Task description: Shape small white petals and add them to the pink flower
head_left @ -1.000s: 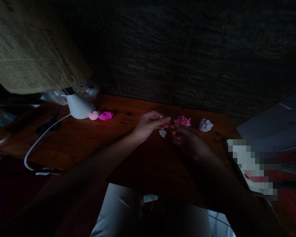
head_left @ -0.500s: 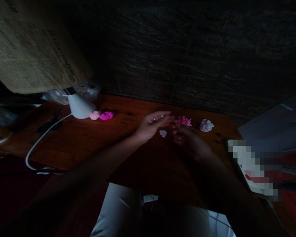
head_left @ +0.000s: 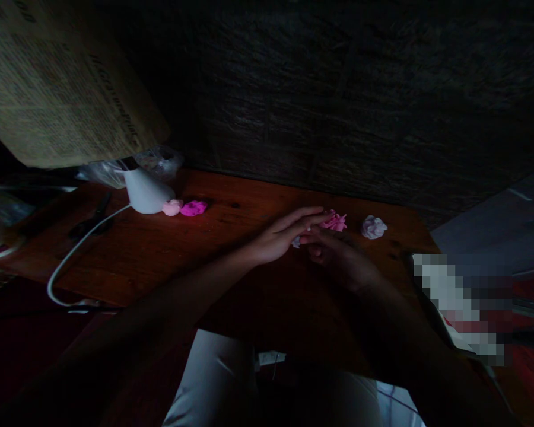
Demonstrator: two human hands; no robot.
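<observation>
My left hand (head_left: pixel 282 234) reaches over the table with its fingers extended and pressed together. Its fingertips meet those of my right hand (head_left: pixel 338 252), whose fingers are curled. A tiny piece of white modelling clay (head_left: pixel 308 228) shows between the two hands, mostly covered by the fingers. Just beneath them lies a small whitish ruffled piece (head_left: pixel 296 242), partly hidden. Behind the fingertips is a pink flower shape (head_left: pixel 336 221) with many petals. Farther right sits a pale, white-lilac flower shape (head_left: pixel 374 227).
At the left stand a lamp with a white conical base (head_left: pixel 146 191) and a newsprint shade (head_left: pixel 71 89). Beside it lie light pink (head_left: pixel 172 207) and magenta (head_left: pixel 194 208) clay lumps. Dark scissors (head_left: pixel 91 222) lie behind a white cable (head_left: pixel 60 255). A dark textured wall (head_left: pixel 293 101) borders the wooden table (head_left: pixel 231 196).
My hands have come together, and the left fingers now extend over the right fingertips. The tiny white piece has shifted right with them. The ruffled piece on the table is now more covered.
</observation>
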